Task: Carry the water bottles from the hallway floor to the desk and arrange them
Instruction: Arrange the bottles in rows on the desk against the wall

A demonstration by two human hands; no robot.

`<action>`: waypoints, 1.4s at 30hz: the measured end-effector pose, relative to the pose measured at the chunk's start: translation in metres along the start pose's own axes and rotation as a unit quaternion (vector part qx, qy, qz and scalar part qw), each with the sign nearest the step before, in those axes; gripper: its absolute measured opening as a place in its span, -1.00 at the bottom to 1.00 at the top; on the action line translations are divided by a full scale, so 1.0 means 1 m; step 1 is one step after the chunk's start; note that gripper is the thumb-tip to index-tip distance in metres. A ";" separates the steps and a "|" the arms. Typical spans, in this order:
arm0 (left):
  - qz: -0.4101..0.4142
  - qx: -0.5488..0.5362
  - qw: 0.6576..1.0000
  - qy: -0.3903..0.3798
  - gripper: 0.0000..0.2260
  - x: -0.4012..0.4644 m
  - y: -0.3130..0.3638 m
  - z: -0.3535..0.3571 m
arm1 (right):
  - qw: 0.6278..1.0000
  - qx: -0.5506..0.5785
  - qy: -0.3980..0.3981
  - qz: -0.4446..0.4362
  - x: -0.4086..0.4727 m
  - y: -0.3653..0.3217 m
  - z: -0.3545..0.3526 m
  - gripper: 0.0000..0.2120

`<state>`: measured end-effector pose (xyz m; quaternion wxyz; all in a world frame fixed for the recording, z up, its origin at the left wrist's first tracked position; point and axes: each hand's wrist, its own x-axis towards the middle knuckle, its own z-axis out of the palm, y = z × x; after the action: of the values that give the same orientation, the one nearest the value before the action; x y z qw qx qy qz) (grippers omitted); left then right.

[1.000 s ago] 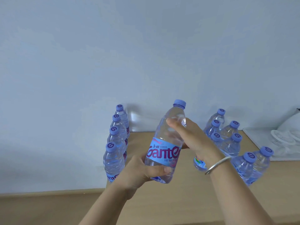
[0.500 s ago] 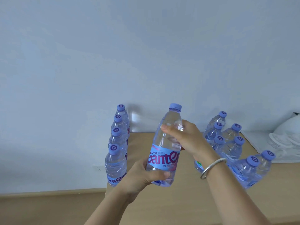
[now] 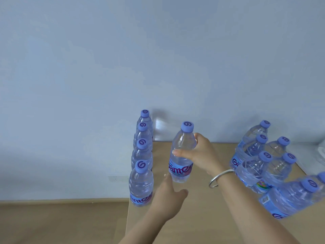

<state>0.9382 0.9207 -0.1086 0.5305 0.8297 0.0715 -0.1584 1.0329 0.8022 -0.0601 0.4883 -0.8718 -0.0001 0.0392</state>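
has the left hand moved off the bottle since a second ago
Yes. The left hand has let go of the held bottle and dropped below its base, nearer the desk; only the right hand grips it now.

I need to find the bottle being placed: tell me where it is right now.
In the head view, the held water bottle stands upright mid-desk, gripped by the right hand, just right of the four-bottle row; the left hand is open below it.
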 end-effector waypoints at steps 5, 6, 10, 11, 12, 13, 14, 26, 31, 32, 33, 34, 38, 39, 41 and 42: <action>-0.083 -0.193 0.978 0.003 -0.69 0.041 0.009 0.009 | 1.000 0.011 -0.009 -0.012 0.022 0.021 0.028 -0.55; -0.097 -0.225 0.969 0.019 -0.71 0.050 0.010 0.012 | 1.000 0.015 -0.004 -0.012 0.027 0.025 0.033 -0.55; -0.136 -0.322 0.931 0.103 -0.66 0.079 0.006 0.025 | 1.000 0.020 -0.022 -0.007 0.055 0.036 0.042 -0.57; -0.150 -0.347 0.917 0.130 -0.61 0.085 0.004 0.026 | 0.999 0.021 -0.027 -0.007 0.061 0.037 0.043 -0.58; -0.168 -0.375 0.897 0.161 -0.54 0.091 0.002 0.028 | 0.999 0.020 -0.033 -0.005 0.069 0.038 0.044 -0.58; -0.188 -0.400 0.877 0.188 -0.49 0.098 -0.001 0.029 | 0.999 0.018 -0.039 -0.004 0.076 0.039 0.045 -0.58; -0.203 -0.419 0.860 0.208 -0.46 0.104 -0.004 0.030 | 0.999 0.016 -0.045 -0.003 0.083 0.040 0.046 -0.57; -0.184 -0.410 0.859 0.247 -0.64 0.156 0.001 0.020 | 0.997 0.050 -0.034 -0.043 0.133 0.047 0.072 -0.51; -0.166 -0.432 0.846 0.264 -0.67 0.175 0.000 0.018 | 0.996 0.036 -0.027 -0.078 0.150 0.050 0.079 -0.51; -0.167 -0.436 0.842 0.271 -0.69 0.178 -0.001 0.019 | 0.996 0.031 -0.024 -0.085 0.153 0.052 0.080 -0.49; -0.168 -0.439 0.837 0.279 -0.73 0.180 0.000 0.019 | 0.995 0.022 -0.020 -0.091 0.154 0.052 0.082 -0.46; -0.168 -0.442 0.834 0.284 -0.76 0.183 0.000 0.019 | 0.995 0.014 -0.017 -0.094 0.156 0.053 0.084 -0.42; -0.151 -0.464 0.826 0.283 -0.76 0.193 0.002 0.014 | 0.995 0.014 -0.012 -0.094 0.161 0.052 0.088 -0.34; -0.153 -0.469 0.822 0.284 -0.77 0.196 0.002 0.014 | 0.996 0.017 -0.008 -0.093 0.162 0.052 0.088 -0.33; -0.154 -0.474 0.817 0.291 -0.77 0.200 0.002 0.015 | 0.996 0.026 0.005 -0.088 0.162 0.051 0.090 -0.31; -0.151 -0.477 0.815 0.294 -0.75 0.200 0.002 0.016 | 0.996 0.028 0.012 -0.087 0.162 0.052 0.091 -0.30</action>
<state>1.1240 0.8951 -0.1810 0.7826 0.4586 0.4153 0.0685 1.1863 0.8587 -0.1623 0.5138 -0.8550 -0.0693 -0.0139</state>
